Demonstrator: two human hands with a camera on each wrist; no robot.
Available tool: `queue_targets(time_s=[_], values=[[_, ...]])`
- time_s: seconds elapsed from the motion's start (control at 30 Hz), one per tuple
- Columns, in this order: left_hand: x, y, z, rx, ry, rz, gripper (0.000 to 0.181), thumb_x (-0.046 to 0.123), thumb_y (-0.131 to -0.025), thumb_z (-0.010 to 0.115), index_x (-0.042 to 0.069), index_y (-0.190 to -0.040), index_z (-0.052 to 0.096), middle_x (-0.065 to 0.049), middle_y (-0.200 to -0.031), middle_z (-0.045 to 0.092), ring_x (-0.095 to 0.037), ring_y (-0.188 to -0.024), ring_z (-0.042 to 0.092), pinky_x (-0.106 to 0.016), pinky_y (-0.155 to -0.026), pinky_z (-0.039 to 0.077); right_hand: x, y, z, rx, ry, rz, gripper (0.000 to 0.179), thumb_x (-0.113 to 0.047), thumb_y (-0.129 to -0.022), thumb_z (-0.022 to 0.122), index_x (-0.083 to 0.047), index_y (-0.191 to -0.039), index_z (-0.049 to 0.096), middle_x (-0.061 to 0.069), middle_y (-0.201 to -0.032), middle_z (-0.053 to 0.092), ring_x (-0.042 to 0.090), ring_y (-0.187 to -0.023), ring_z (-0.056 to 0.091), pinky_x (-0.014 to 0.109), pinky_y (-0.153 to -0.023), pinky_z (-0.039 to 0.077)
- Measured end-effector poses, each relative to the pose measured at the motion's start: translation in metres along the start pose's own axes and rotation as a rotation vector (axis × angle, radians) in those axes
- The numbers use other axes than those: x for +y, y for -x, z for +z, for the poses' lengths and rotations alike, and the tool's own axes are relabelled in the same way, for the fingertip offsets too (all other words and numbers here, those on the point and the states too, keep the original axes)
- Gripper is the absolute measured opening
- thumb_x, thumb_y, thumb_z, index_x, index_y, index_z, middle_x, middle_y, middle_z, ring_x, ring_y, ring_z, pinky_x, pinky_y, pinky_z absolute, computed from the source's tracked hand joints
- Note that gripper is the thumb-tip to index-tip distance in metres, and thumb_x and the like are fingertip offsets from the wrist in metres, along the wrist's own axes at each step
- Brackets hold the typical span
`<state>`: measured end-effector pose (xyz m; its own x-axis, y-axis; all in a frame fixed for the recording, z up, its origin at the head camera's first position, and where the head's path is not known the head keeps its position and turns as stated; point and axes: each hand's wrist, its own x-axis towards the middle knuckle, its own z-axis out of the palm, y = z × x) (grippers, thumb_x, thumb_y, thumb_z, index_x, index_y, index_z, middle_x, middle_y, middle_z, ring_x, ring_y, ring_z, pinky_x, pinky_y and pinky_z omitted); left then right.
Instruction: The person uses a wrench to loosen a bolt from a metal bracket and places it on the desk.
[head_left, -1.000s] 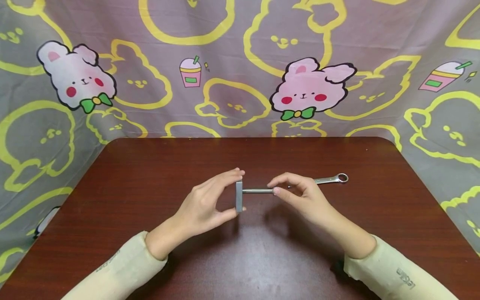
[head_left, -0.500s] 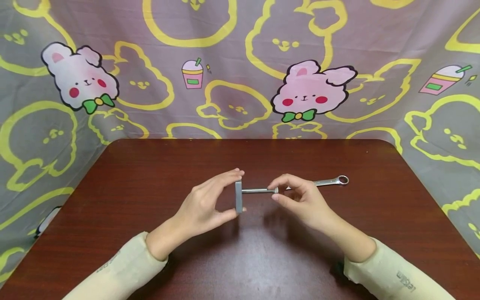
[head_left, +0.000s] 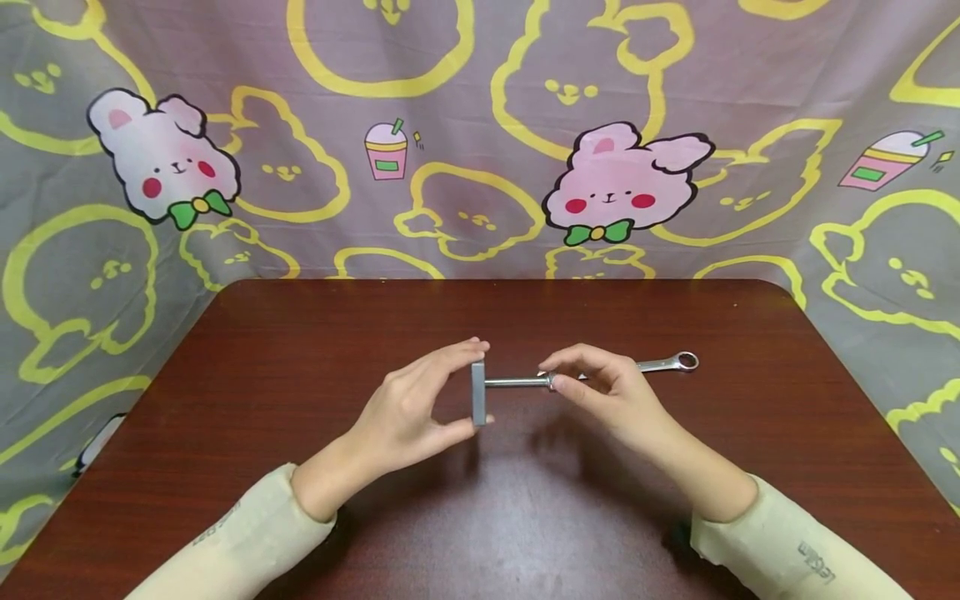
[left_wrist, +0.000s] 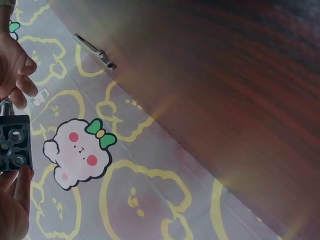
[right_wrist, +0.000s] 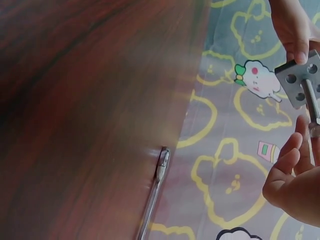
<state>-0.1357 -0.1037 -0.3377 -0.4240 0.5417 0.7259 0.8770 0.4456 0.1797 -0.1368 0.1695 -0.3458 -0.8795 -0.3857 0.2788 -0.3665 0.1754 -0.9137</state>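
Observation:
My left hand holds a grey metal plate on edge above the table, fingers over its top and thumb under its bottom. Several round holes pierce the plate in the right wrist view. From the plate's face a long silver bolt sticks out sideways toward my right hand. There the thumb and fingers pinch the bolt at its head. Behind the right hand lies a combination wrench, its ring end showing and its other end hidden by that hand in the head view.
The dark red-brown table has rounded far corners. A curtain printed with cartoon rabbits and yellow outlines hangs behind it and along both sides.
My right thumb and fingers have shifted at the bolt head: half a second ago the thumb sat lower and more of the head showed. The left hand and plate stay in place.

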Motion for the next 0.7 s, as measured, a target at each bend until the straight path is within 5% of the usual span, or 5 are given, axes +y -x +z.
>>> queue_targets(time_s=[0.37,0.47,0.7], values=[[-0.002,0.001,0.004,0.009,0.003,0.022,0.073,0.018,-0.066,0.091,0.000,-0.127,0.055,-0.012,-0.130,0.065,-0.026,-0.120,0.064,-0.034,-0.102,0.052,0.004,-0.001,0.005,-0.049,-0.088,0.057,0.023,-0.013,-0.104,0.048,0.001,-0.111,0.066,0.003,-0.072,0.070,0.018,-0.073,0.069,0.029,-0.066,0.053],[-0.003,0.002,0.004,0.009,0.002,0.017,0.072,0.018,-0.067,0.090,0.000,-0.127,0.055,-0.012,-0.130,0.065,-0.027,-0.121,0.064,-0.034,-0.102,0.052,0.003,-0.002,0.008,-0.036,-0.116,0.060,0.019,-0.009,-0.101,0.054,0.002,-0.111,0.065,0.000,-0.075,0.070,0.016,-0.075,0.070,0.027,-0.069,0.055],[-0.005,0.002,0.002,-0.004,0.006,-0.016,0.071,0.020,-0.070,0.089,0.000,-0.128,0.055,-0.011,-0.133,0.064,-0.025,-0.124,0.062,-0.035,-0.101,0.053,0.001,-0.002,0.013,0.053,0.020,-0.021,0.018,0.002,-0.089,0.068,-0.001,-0.107,0.069,-0.016,-0.098,0.068,0.006,-0.088,0.062,0.022,-0.071,0.055]])
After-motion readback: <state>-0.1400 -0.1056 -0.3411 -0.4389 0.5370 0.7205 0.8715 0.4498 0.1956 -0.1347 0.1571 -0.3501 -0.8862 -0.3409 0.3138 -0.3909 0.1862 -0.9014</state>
